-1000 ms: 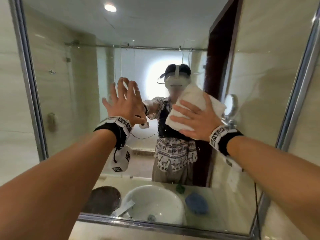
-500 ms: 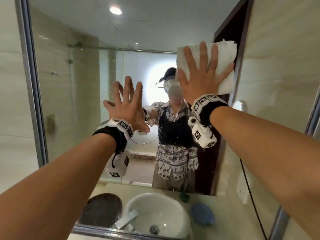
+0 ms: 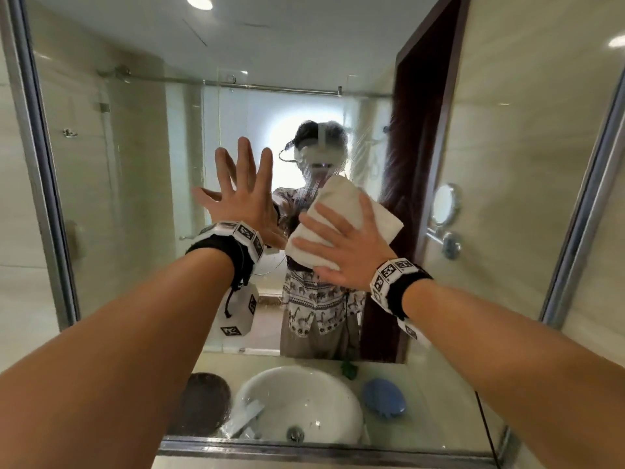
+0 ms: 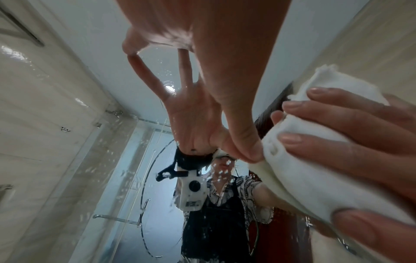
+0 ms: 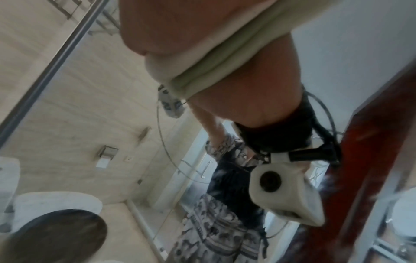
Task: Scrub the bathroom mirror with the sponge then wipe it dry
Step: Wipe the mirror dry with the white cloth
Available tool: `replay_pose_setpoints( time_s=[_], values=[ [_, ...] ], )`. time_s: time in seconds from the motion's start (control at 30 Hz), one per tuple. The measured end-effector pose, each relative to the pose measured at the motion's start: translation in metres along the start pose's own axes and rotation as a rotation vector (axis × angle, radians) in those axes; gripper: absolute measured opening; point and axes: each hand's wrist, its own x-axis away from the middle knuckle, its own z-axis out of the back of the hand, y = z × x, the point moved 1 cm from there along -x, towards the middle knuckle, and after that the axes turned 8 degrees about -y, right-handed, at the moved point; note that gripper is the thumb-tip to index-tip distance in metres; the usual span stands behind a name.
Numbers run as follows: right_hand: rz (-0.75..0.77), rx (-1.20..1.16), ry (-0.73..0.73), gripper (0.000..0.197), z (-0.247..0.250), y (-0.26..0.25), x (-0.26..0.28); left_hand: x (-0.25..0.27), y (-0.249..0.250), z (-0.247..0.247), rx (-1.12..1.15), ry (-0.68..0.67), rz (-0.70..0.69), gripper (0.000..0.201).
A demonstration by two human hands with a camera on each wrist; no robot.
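The framed bathroom mirror (image 3: 135,231) fills the head view, with streaks and droplets near its middle. My left hand (image 3: 245,201) lies flat on the glass with its fingers spread and holds nothing. Just to its right, my right hand (image 3: 341,245) presses a folded white towel (image 3: 378,214) against the mirror with straight fingers. In the left wrist view the left hand (image 4: 225,62) touches the wet glass beside the towel (image 4: 303,178). The right wrist view shows the right hand (image 5: 180,26) on the towel (image 5: 216,58). A blue sponge-like pad (image 3: 384,397) appears reflected on the counter.
Reflected in the glass are a white basin (image 3: 297,401), a dark round lid (image 3: 203,401), a small green object (image 3: 348,368) and a round wall mirror (image 3: 444,203). The mirror's metal frame (image 3: 304,450) runs along the bottom and both sides.
My right hand swept the towel up to the top of the mirror, then back down to the middle beside the left hand. The left hand stayed flat on the glass.
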Motion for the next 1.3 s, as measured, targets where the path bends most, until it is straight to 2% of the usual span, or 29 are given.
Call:
replay_pose_setpoints(
  time_s=[0.07, 0.1, 0.13, 0.2, 0.3, 0.4, 0.47, 0.57, 0.8, 0.97, 1.07, 1.23, 1.3],
  values=[
    [0.068, 0.050, 0.023, 0.064, -0.001, 0.022, -0.002, -0.002, -0.002, -0.002, -0.005, -0.001, -0.004, 0.159],
    [0.044, 0.062, 0.036, 0.065, 0.003, 0.037, -0.006, -0.003, -0.003, -0.002, -0.007, 0.000, -0.005, 0.161],
    [-0.031, 0.052, 0.053, 0.066, 0.011, 0.052, -0.013, -0.003, -0.004, -0.003, -0.008, -0.001, -0.007, 0.162],
    [-0.285, -0.028, 0.106, 0.068, 0.033, 0.081, -0.032, -0.004, -0.005, -0.003, -0.006, -0.003, -0.014, 0.163],
    [-0.626, -0.170, 0.195, 0.064, 0.065, 0.097, -0.062, -0.003, -0.005, -0.003, -0.003, -0.010, -0.012, 0.163],
    [-0.811, -0.237, 0.262, 0.064, 0.071, 0.083, -0.080, -0.004, -0.005, -0.003, -0.014, -0.016, -0.005, 0.162],
    [-0.848, -0.253, 0.276, 0.065, 0.065, 0.071, -0.082, -0.004, -0.005, -0.002, -0.022, -0.018, 0.004, 0.161],
    [-0.786, -0.256, 0.260, 0.065, 0.057, 0.064, -0.078, -0.002, -0.003, 0.000, -0.029, -0.027, 0.012, 0.160],
    [-0.474, -0.167, 0.203, 0.065, 0.030, 0.036, -0.051, 0.000, 0.003, 0.004, -0.098, -0.050, 0.064, 0.160],
    [-0.324, -0.134, 0.165, 0.063, 0.012, 0.005, -0.028, 0.001, 0.006, 0.007, -0.108, -0.088, 0.094, 0.160],
    [-0.184, -0.092, 0.116, 0.063, 0.006, -0.010, -0.016, 0.001, 0.007, 0.009, -0.106, -0.103, 0.089, 0.161],
    [-0.017, -0.019, -0.016, 0.063, 0.008, -0.003, -0.011, 0.006, -0.011, 0.026, -0.192, -0.117, -0.015, 0.141],
    [-0.007, 0.004, -0.042, 0.064, 0.018, 0.006, -0.018, 0.008, -0.031, 0.041, -0.255, -0.079, -0.095, 0.133]
  ],
)
